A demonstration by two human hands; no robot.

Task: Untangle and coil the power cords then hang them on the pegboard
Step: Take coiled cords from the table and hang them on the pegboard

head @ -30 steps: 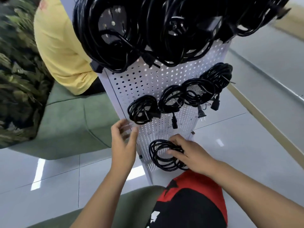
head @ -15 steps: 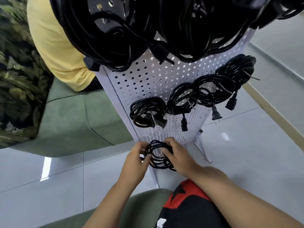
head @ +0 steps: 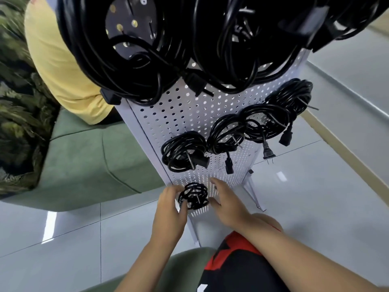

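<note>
Head view: the small coiled power cord sits at the bottom left corner of the pegboard. The left hand grips its side. The right hand touches it with straight fingers. It looks light and springy, so hold all loops together.

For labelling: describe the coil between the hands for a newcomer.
Find the white pegboard. Below its row of four hanging coils, near the lower left edge, is the coiled cord. Smallest and lowest, flanked by left hand and right hand.
</note>
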